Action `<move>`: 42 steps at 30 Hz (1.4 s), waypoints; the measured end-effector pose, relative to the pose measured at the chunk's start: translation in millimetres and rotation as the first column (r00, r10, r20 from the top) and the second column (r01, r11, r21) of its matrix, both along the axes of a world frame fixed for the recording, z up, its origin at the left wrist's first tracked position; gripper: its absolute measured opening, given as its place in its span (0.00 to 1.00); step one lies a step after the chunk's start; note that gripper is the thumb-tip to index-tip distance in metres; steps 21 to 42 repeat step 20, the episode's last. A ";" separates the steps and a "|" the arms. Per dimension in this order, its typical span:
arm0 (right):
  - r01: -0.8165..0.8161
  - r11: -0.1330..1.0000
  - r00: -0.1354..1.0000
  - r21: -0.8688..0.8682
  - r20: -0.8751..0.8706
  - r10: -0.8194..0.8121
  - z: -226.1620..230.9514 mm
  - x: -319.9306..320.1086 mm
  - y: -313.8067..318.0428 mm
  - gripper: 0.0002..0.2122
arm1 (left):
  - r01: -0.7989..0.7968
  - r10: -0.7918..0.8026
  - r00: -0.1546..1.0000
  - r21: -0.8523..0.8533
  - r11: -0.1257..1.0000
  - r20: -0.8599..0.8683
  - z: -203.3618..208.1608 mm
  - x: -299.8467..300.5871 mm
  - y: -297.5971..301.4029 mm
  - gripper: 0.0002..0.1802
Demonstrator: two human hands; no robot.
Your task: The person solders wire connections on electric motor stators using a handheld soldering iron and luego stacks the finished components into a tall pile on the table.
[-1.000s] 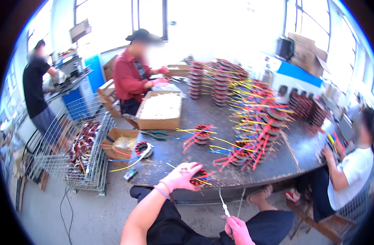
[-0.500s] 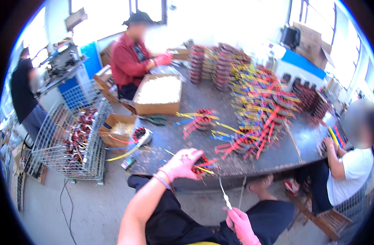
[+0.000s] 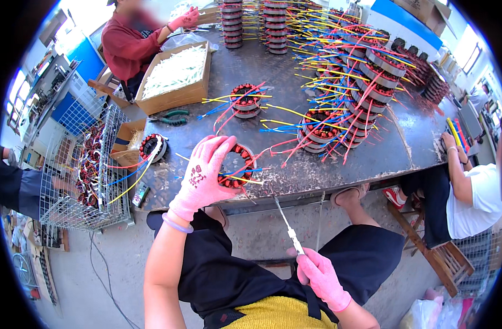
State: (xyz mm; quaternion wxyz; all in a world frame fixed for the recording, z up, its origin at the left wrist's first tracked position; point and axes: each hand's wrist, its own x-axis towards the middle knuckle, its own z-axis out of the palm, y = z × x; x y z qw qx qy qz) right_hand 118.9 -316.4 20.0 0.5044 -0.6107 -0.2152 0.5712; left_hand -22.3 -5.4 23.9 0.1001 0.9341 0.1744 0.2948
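My left hand (image 3: pixel 202 174), in a pink glove, grips a motor stator (image 3: pixel 245 159) by its left side at the table's front edge. The stator is a steel ring with red windings inside, and blue, yellow and red wires come off it. Below the edge, over my lap, my right hand (image 3: pixel 319 277), also gloved in pink, is closed around a slim tool (image 3: pixel 292 237). Its long thin metal shaft points up toward the table edge, and a white section joins shaft and grip. The tool tip is apart from the stator.
Stacked stators (image 3: pixel 371 82) with many loose wires fill the table's right half. A lone stator (image 3: pixel 245 100), a white-wrapped one (image 3: pixel 152 148), green-handled pliers (image 3: pixel 170 117) and a carton of white pieces (image 3: pixel 174 74) lie leftward. A wire cage (image 3: pixel 86 181) stands beside the table; co-workers sit around.
The whole view has shifted, with the table now larger and sharper. My left hand and its stator now appear farther up and left; my right hand still holds the tool over my lap.
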 end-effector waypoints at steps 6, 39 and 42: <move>-0.022 1.000 1.000 -0.016 -0.020 0.022 0.9 2.0 5.8 0.17 | 0.000 0.000 1.000 0.011 1.000 -0.001 1.4 3.5 -1.1 0.58; -0.035 0.999 0.999 -0.006 -0.001 0.035 2.4 1.3 10.3 0.17 | -0.005 0.006 1.000 0.018 1.000 -0.013 1.2 0.5 -1.5 0.59; -0.035 0.999 0.999 -0.006 -0.001 0.035 2.4 1.3 10.3 0.17 | -0.005 0.006 1.000 0.018 1.000 -0.013 1.2 0.5 -1.5 0.59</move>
